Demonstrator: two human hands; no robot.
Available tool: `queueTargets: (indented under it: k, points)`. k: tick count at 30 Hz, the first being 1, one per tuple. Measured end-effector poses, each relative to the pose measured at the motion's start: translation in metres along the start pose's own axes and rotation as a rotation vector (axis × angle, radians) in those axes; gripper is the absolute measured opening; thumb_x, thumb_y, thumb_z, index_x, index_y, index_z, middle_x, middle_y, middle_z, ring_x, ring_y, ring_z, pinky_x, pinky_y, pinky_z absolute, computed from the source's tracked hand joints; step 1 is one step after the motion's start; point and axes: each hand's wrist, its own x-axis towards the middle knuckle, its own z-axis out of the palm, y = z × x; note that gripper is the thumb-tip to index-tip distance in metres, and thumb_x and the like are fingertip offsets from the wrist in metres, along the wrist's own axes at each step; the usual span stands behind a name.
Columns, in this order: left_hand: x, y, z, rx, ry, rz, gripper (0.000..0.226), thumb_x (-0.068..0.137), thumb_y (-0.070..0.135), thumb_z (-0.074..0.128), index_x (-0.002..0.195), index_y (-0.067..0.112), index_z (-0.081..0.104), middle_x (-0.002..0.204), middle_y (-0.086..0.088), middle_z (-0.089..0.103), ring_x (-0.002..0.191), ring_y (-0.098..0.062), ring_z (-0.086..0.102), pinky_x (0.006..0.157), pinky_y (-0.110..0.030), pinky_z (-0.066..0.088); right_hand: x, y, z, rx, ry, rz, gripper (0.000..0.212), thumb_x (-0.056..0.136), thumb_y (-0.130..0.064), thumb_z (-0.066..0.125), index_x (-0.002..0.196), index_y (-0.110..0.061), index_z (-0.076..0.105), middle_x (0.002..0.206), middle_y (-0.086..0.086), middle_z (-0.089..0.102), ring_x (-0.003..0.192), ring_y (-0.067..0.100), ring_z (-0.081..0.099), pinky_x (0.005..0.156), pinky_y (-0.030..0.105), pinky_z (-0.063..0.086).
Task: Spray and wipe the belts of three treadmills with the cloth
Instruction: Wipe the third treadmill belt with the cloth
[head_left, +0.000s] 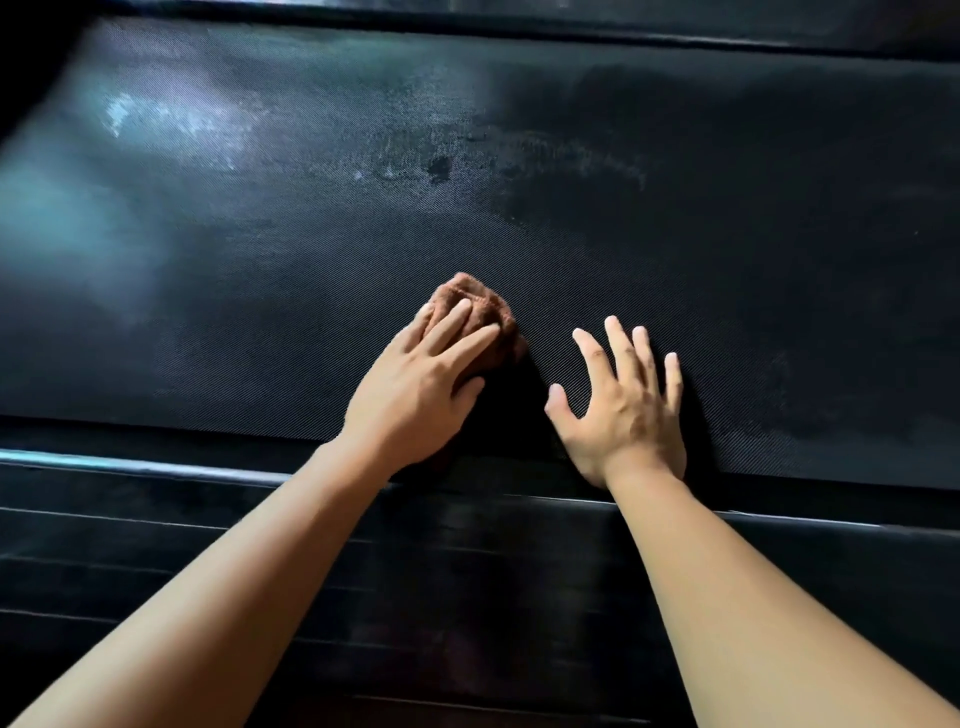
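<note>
On the belt (675, 234) near its closest edge, L hand (415, 395) presses the brown cloth (478, 301) w/ straight fingers, R hand (623, 415) flat & spread beside it; streaks (415, 166) farther up suggest wiping's partway, other treadmills unseen

No readable text.
Nothing legible shows anywhere in the frame: the belt (675, 234) across the upper and middle frame, the cloth (483, 304) at centre and the rail (156, 467) at lower left bear no letters, numbers, logos or labels.
</note>
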Motion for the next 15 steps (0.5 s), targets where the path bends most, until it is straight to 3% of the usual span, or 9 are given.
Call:
queueTargets:
  k: [5, 10, 15]
  points:
    - [0.001, -0.040, -0.009, -0.005, 0.037, -0.102, 0.061, 0.092, 0.042, 0.042, 0.149, 0.022, 0.048, 0.162, -0.010, 0.034, 0.153, -0.024, 0.023, 0.127, -0.037, 0.012, -0.001, 0.000, -0.001, 0.012, 0.014, -0.005, 0.071, 0.085, -0.061, 0.034, 0.151, -0.032, 0.035, 0.164, 0.001, 0.019, 0.152, 0.026, 0.013, 0.122, 0.055, 0.006]
    - [0.053, -0.057, -0.015, -0.014, 0.084, -0.307, 0.058, 0.096, 0.031, 0.056, 0.152, 0.027, 0.043, 0.165, -0.010, 0.028, 0.155, -0.029, 0.016, 0.127, -0.037, 0.007, 0.000, 0.001, 0.000, 0.004, -0.002, -0.008, 0.071, 0.086, -0.061, 0.033, 0.152, -0.033, 0.032, 0.165, 0.000, 0.017, 0.152, 0.025, 0.010, 0.122, 0.054, 0.004]
    - [0.101, -0.020, -0.008, -0.014, 0.030, -0.210, 0.059, 0.097, 0.029, 0.055, 0.154, 0.025, 0.040, 0.166, -0.010, 0.023, 0.156, -0.026, 0.008, 0.127, -0.035, 0.002, 0.000, 0.000, -0.002, 0.002, -0.011, -0.002, 0.073, 0.085, -0.062, 0.030, 0.152, -0.033, 0.031, 0.165, 0.000, 0.016, 0.153, 0.024, 0.008, 0.122, 0.053, 0.003]
